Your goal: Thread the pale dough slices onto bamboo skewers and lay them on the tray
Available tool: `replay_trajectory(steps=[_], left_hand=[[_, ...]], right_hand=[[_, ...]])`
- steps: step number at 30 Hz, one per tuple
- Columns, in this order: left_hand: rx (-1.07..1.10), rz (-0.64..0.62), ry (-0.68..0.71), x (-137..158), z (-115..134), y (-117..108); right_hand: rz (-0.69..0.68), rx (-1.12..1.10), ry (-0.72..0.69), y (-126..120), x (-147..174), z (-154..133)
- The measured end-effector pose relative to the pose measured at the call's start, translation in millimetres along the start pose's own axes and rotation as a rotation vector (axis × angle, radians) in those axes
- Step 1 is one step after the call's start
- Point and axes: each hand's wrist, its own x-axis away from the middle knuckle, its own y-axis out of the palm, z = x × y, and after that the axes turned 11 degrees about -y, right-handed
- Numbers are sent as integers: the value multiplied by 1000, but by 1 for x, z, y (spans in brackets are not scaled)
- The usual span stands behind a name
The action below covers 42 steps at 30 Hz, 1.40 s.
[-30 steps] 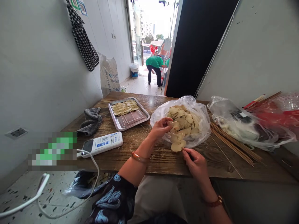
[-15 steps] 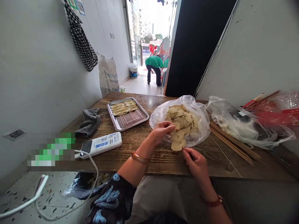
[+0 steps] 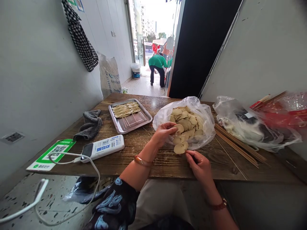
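My left hand point(image 3: 165, 133) pinches a thin pale potato slice point(image 3: 179, 129) at the front edge of a clear plastic bag point(image 3: 208, 138). Below that slice hang more slices in a row, apparently threaded on a skewer. My right hand point(image 3: 199, 163) is closed at the lowest slice point(image 3: 181, 148), thumb and finger on the skewer's end, which is mostly hidden. Inside the bag lies a heap of loose potato slices point(image 3: 185, 119). To the left, a metal tray point(image 3: 124, 128) bears several finished-looking rows of slices on skewers point(image 3: 127, 109).
Bare wooden skewers point(image 3: 236, 143) lie right of the bag, beside more plastic bags point(image 3: 254, 127). On the left are a grey cloth point(image 3: 89, 125), a white payment device point(image 3: 103, 148) with a cable, and a green QR card point(image 3: 51, 156). A person point(image 3: 157, 67) bends over near the doorway.
The view has shifted slightly. My hands keep nearly the same hold on the slice and the skewer; the top slice stands out a little more from my left fingers.
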Motion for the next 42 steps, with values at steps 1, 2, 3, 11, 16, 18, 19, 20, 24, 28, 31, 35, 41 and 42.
replay_trajectory(steps=[1, 2, 3, 11, 16, 18, 19, 20, 24, 28, 31, 35, 41, 42], left_hand=[[1, 4, 5, -1, 0, 0], [2, 7, 10, -1, -1, 0], [2, 8, 11, -2, -1, -1], [-40, -17, -10, -5, -7, -1], [-114, -57, -23, -4, -8, -1], [-144, -83, -27, -4, -7, -1], [-155, -94, -29, -3, -7, -2], [-160, -98, -30, -3, -7, -2], [-150, -82, -74, -1, -4, -1], [-192, -128, -135, 1, -3, 0], [-181, -128, -147, 1, -4, 0], [-170, -100, -88, 0, -6, 1], [-117, -115, -53, 0, -6, 6], [-73, -130, -71, 0, -6, 7]], right_hand=[[3, 3, -4, 0, 0, 0], [6, 6, -7, 0, 0, 1], [7, 10, -7, 0, 0, 1], [30, 9, 21, 0, 2, 3], [47, 33, 4, 0, 1, 1], [51, 35, 0, 0, 1, 1], [53, 33, 1, 0, 1, 2], [56, 28, 6, 1, 1, 2], [87, -17, 68, 1, 2, 3], [99, -60, 100, 1, 3, 3], [93, -72, 100, 0, 3, 3], [74, -129, 129, -2, 2, 2], [93, -208, 187, -2, 1, 2], [97, -216, 195, -2, 1, 2]])
